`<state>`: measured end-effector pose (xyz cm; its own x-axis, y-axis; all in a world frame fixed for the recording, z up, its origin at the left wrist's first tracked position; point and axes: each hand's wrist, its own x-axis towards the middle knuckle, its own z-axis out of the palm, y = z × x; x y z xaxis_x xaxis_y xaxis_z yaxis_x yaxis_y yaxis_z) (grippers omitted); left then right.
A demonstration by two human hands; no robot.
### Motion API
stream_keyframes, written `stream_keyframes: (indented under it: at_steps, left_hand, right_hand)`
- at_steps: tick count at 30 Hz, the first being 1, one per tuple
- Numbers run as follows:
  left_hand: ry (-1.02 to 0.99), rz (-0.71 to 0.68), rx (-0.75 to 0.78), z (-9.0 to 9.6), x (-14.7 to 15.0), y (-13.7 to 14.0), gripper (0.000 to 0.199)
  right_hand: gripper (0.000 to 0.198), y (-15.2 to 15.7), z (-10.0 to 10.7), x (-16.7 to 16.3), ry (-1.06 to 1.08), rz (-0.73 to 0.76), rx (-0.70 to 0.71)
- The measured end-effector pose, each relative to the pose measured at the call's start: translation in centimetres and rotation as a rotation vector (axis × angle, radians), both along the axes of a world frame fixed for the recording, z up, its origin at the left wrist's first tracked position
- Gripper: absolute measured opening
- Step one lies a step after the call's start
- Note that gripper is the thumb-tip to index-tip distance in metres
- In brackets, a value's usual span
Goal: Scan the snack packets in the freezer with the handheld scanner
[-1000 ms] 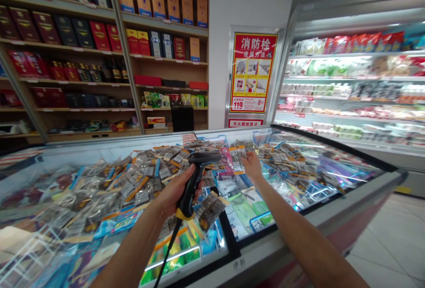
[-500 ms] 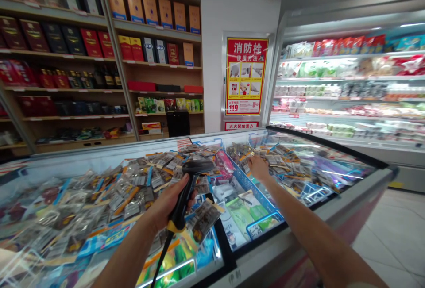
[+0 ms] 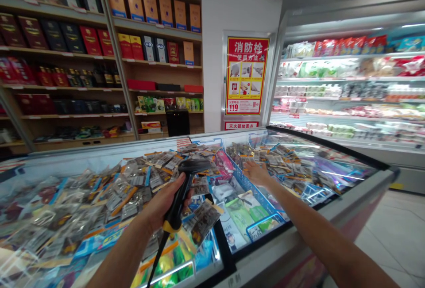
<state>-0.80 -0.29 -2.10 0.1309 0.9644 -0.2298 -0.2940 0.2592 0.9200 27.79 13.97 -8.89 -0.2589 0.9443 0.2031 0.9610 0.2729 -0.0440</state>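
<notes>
At the left, a broad spread of small clear-and-brown packets (image 3: 121, 195) covers the chest freezer (image 3: 262, 255), and in front of it the left hand (image 3: 166, 200) is wrapped around the handle of a black-and-yellow scanner (image 3: 192, 167), its cable (image 3: 156, 261) trailing down toward the body. One loose packet (image 3: 203, 221) lies tilted just below and right of the scanner, close to the dark divider. Farther right, past a pink pack (image 3: 224, 163), comes the change: a second ago the right hand (image 3: 256, 174) held a packet up near the scanner's head; now it is over the right-hand pile of packets (image 3: 282, 160), beyond the blue basket's rim (image 3: 249, 182), with no packet visibly gripped. The scanner thus faces no held packet, so the work seems to sit between two items. That forearm reaches forward across the freezer's edge, palm down, fingers loosely spread (whether the fingertips touch the packets, I cannot tell).
</notes>
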Motion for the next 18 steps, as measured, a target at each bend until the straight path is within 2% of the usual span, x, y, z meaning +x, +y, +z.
stream_keyframes:
  at_steps: [5, 9, 12, 15, 18]
  left_hand:
    - [-0.004, 0.03, 0.006, -0.1, -0.3, 0.2, 0.027]
    - [0.026, 0.063, -0.001, 0.2, -0.4, 0.2, 0.028]
    - [0.048, 0.084, -0.01, 0.4, -0.7, 0.2, 0.028]
    - [0.08, 0.077, 0.017, 0.5, -1.1, 0.3, 0.03]
    - [0.15, 0.102, 0.058, 0.4, -1.6, 0.5, 0.031]
  right_hand:
    - [0.042, 2.4, 0.0, 1.0, -0.007, -0.077, -0.022]
    - [0.046, 1.5, 0.8, -0.1, 0.033, -0.089, 0.042]
    - [0.048, -1.3, 1.7, -2.7, 0.101, 0.066, 0.088]
    - [0.048, -4.9, 2.1, -5.7, 0.187, 0.286, 0.069]
    - [0.046, -8.0, 1.9, -8.1, 0.244, 0.412, 0.055]
